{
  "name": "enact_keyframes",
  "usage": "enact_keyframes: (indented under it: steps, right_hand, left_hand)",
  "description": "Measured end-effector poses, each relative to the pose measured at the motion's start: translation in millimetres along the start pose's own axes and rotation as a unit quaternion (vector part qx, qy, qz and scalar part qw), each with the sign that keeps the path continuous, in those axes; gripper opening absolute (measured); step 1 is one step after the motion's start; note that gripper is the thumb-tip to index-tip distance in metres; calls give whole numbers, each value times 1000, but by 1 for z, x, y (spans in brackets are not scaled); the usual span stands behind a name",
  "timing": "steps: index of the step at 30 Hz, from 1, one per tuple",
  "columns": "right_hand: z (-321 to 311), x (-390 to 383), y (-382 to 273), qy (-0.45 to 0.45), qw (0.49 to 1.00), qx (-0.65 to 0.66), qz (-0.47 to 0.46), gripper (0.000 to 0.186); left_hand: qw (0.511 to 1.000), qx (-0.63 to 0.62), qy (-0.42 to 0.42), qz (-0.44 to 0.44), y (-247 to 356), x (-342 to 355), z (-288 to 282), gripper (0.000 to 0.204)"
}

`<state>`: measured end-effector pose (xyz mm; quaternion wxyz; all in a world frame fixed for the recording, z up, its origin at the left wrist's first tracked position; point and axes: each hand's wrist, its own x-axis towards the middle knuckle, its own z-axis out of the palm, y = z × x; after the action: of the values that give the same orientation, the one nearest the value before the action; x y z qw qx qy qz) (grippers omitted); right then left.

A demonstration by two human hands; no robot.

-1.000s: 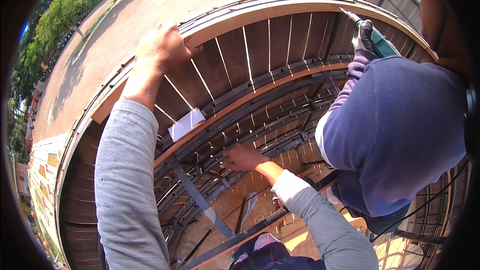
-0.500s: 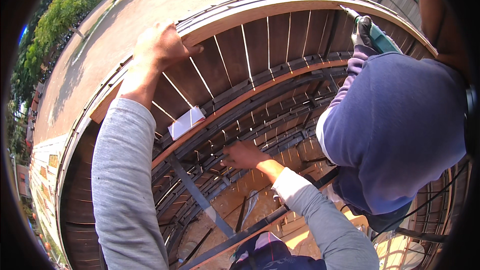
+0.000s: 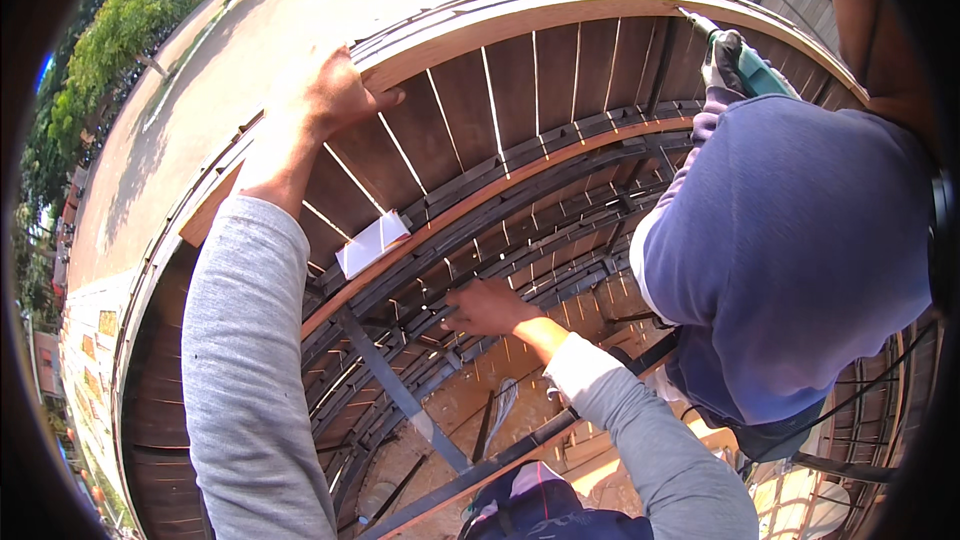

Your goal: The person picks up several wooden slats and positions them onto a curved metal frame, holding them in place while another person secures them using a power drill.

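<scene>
My left hand (image 3: pixel 325 100) is closed over the pale wooden top rail (image 3: pixel 520 22) of a curved slatted wall, its thumb on the inner side. Lower down, my right hand (image 3: pixel 490 308) hovers near the dark metal bars (image 3: pixel 470 252) inside the wall. Its fingers are loosely bent and apart, with nothing visible in them. A white pad of paper (image 3: pixel 374 244) lies on the reddish wooden ledge (image 3: pixel 440 227) between my hands. To the right, a co-worker's gloved hand (image 3: pixel 722 62) holds a green power tool (image 3: pixel 765 75), its tip against the top rail.
The co-worker in a blue hood (image 3: pixel 800 240) stands close on my right. A grey metal brace (image 3: pixel 400 395) slants down to a long crossbar (image 3: pixel 500 475). Below lies a dusty brown floor (image 3: pixel 530 405). Outside the wall are a paved yard (image 3: pixel 270 50) and trees (image 3: pixel 120 30).
The co-worker's hood and gloved hand have shifted slightly. My hands and the paper pad stay almost where they were.
</scene>
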<state>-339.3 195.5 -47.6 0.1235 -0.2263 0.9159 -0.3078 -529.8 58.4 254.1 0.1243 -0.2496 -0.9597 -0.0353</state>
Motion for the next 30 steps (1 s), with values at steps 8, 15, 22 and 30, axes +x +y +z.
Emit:
enact_keyframes:
  steps: [8,15,22,30]
  right_hand:
    - [6,2,5,3,1000,2,-7,49]
    - [3,1,3,4,1000,-1,-11,48]
    - [5,2,3,7,1000,-6,-18,48]
    - [-3,1,-2,-28,1000,-3,-1,49]
  left_hand:
    - [999,28,-13,-22,3,2,0,79]
    - [998,48,-21,-32,1,2,2,84]
    - [998,60,-22,-30,2,1,-1,84]
    - [999,35,-12,-30,-3,3,3,78]
